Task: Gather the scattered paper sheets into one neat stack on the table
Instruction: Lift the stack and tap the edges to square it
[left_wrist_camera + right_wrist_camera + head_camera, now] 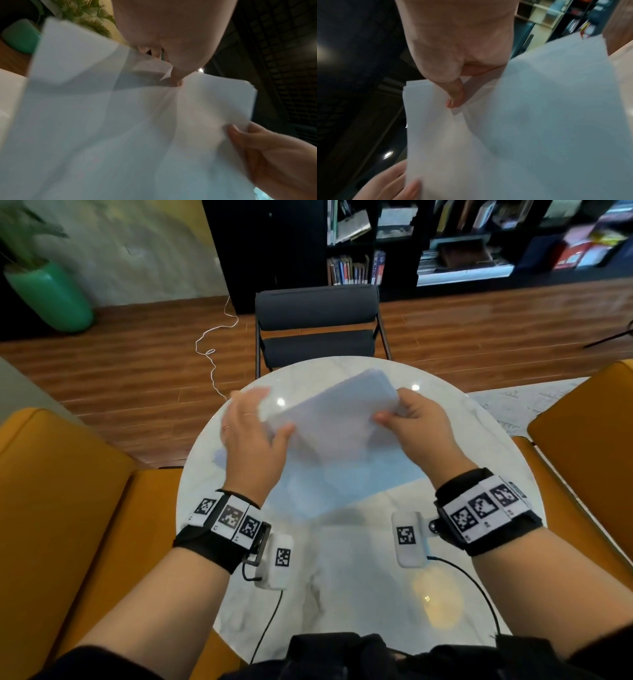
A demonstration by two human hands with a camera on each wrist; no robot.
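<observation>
Both hands are up over the round white marble-look table (pixel 359 594), and between them is a sheaf of white paper sheets (pixel 329 419), lifted off the tabletop and tilted, its far edge raised toward the dark grey padded chair (pixel 317 326) beyond the table; the left hand (pixel 253 436) grips the sheaf's left edge, thumb (pixel 176 79) pressed on top and fingers curled behind the paper; the right hand (pixel 414 426) pinches the right edge, thumb (pixel 455 97) laid across the top sheet, fingers tucked underneath; from the left wrist the sheets fan slightly, edges not yet squared, one corner sticking up by the thumb; under the raised sheaf more pale sheets (pixel 346 484) lie flat on the table, toward the near side of its middle, overlapping at an angle; the blur makes their count impossible to tell; mustard-yellow seats (pixel 61 481) flank the table left and right; a green vase (pixel 51 299) stands on the wooden floor well beyond the table's left side
</observation>
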